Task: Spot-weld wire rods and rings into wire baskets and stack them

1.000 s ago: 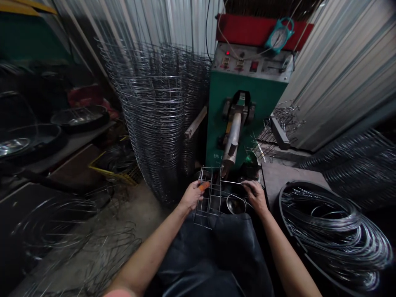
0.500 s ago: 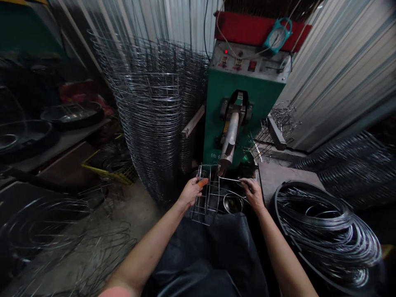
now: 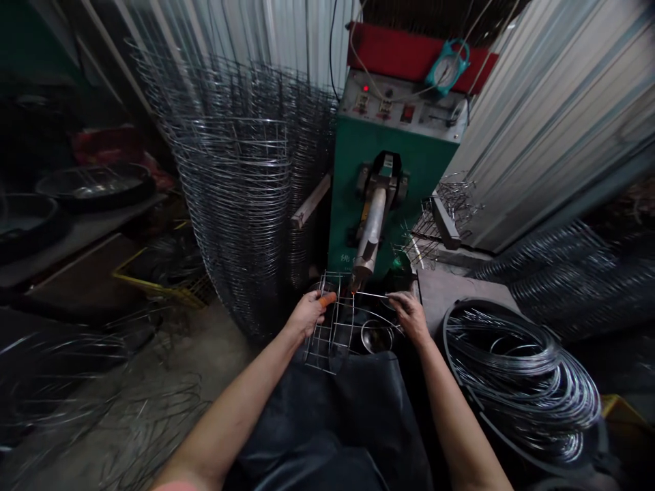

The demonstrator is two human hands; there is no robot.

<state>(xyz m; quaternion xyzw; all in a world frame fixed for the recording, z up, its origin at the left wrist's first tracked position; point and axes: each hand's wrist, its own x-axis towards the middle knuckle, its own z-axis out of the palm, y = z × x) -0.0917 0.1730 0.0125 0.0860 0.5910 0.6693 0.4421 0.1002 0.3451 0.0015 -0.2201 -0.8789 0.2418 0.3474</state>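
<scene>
My left hand (image 3: 306, 318) is closed at the left edge of a small welded wire frame (image 3: 335, 334). An orange piece (image 3: 327, 299) sticks out at its fingertips; whether it is a finger cover or a handle I cannot tell. My right hand (image 3: 410, 317) pinches the right end of a thin straight wire (image 3: 372, 295). The other end of the wire meets the frame under the electrode tip of a green spot welder (image 3: 368, 256), where a small orange glow shows. Below the wire, a round metal bowl (image 3: 377, 336) is partly hidden by the frame.
Tall stacks of wire baskets (image 3: 240, 198) stand to the left of the welder. On the right, a black tub (image 3: 453, 368) holds coiled wire rings (image 3: 532, 372). A yellow crate (image 3: 158, 292) and loose wire lie on the left floor. Two bars (image 3: 312, 201) jut out beside the machine.
The whole view has shifted slightly, so everything sits a little further left. Both hands keep their hold, and an orange glow now shows at the electrode tip.
</scene>
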